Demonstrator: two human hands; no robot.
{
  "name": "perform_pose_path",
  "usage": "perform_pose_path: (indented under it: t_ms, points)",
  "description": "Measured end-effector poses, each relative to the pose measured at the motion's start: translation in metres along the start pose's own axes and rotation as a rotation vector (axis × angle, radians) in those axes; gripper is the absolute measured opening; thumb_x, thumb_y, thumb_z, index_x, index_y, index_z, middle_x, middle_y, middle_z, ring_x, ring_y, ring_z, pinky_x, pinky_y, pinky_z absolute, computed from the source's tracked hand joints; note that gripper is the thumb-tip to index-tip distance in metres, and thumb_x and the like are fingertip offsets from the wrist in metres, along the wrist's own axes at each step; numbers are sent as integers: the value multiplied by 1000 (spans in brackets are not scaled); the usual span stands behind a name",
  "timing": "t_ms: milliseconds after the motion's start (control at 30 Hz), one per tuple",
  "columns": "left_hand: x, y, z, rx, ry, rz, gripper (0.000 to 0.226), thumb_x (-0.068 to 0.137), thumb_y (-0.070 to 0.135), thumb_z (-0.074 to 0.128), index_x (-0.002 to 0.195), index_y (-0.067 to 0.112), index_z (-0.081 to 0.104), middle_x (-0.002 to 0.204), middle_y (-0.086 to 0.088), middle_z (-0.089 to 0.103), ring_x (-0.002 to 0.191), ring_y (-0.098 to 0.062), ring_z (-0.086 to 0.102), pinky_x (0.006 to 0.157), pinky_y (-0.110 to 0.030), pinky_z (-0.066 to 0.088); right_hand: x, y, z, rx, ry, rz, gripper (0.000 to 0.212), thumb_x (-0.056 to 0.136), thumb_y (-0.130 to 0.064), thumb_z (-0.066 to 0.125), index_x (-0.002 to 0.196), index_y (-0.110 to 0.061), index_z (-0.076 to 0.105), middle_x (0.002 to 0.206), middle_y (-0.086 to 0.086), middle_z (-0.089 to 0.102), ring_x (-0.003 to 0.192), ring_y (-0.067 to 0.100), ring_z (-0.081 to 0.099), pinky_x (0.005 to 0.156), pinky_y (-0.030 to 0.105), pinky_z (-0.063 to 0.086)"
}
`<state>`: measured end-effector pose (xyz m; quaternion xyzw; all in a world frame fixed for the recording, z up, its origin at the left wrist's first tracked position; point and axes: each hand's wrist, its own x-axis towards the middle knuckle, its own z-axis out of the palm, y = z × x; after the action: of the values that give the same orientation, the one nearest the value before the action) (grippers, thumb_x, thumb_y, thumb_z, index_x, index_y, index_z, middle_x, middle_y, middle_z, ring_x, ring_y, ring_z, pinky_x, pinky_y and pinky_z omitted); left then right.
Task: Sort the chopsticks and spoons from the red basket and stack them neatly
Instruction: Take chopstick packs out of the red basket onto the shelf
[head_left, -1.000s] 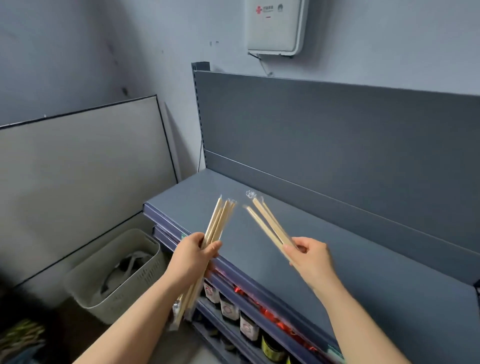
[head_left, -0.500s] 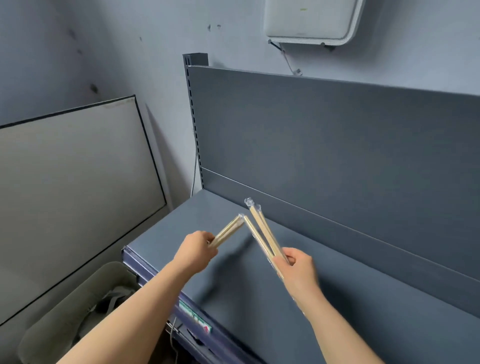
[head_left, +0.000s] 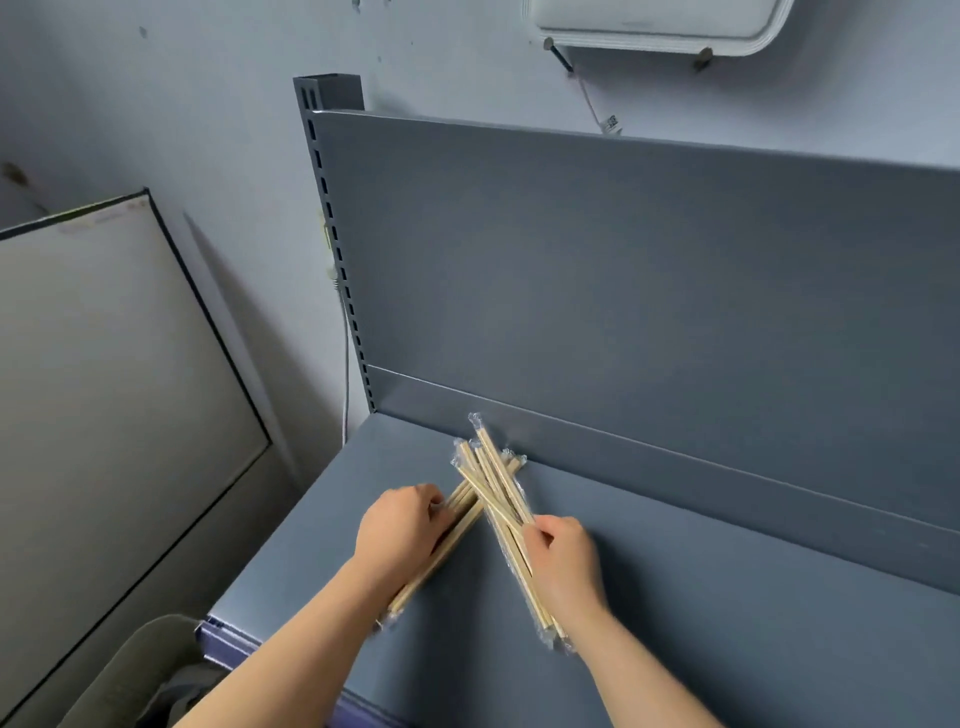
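Two bundles of plastic-wrapped wooden chopsticks lie crossed low over the grey shelf top (head_left: 727, 597). My left hand (head_left: 400, 535) grips the left bundle (head_left: 441, 556), which slants up to the right. My right hand (head_left: 563, 558) grips the right bundle (head_left: 496, 486), which slants up to the left and lies over the other. The tips of both bundles meet near the shelf's back panel. No spoons and no red basket are in view.
The shelf's upright grey back panel (head_left: 649, 270) rises just behind the chopsticks. A slotted post (head_left: 332, 223) stands at the shelf's left corner. A pale board (head_left: 104, 389) leans at the left. A beige bin (head_left: 140, 675) sits below the shelf's left edge.
Both hands have lowered and moved forward with their bundles, from raised and apart to crossed near the back of the shelf top. My view has tilted down toward the shelf.
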<state>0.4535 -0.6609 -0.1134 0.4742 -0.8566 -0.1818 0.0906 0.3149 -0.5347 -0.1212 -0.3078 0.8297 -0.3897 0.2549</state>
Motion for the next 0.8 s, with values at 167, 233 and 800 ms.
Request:
perform_pose_path:
  t_ms: [167, 233, 800]
  points:
    - [-2, -8, -9, 80, -30, 213, 33, 96, 41, 45, 119, 23, 60, 114, 1, 61, 102, -21, 57, 83, -30, 49, -13, -6, 13, -400, 85, 63, 39, 102, -29, 37, 133, -14, 55, 138, 1, 50, 123, 23, 42, 104, 32, 34]
    - [-6, -9, -14, 98, -23, 295, 38, 96, 44, 45, 128, 25, 55, 122, 3, 58, 106, -20, 55, 87, -29, 47, -22, -6, 8, -414, 84, 55, 45, 101, -34, 36, 142, -16, 45, 144, 0, 46, 130, 22, 38, 108, 32, 31]
    - [-103, 140, 18, -534, -337, 649, 21, 89, 23, 66, 109, 18, 69, 90, 14, 67, 80, 10, 59, 69, 1, 37, -240, 111, -161, 274, 974, 379, 23, 94, -21, 61, 114, -12, 69, 110, 0, 69, 103, 13, 63, 90, 26, 44]
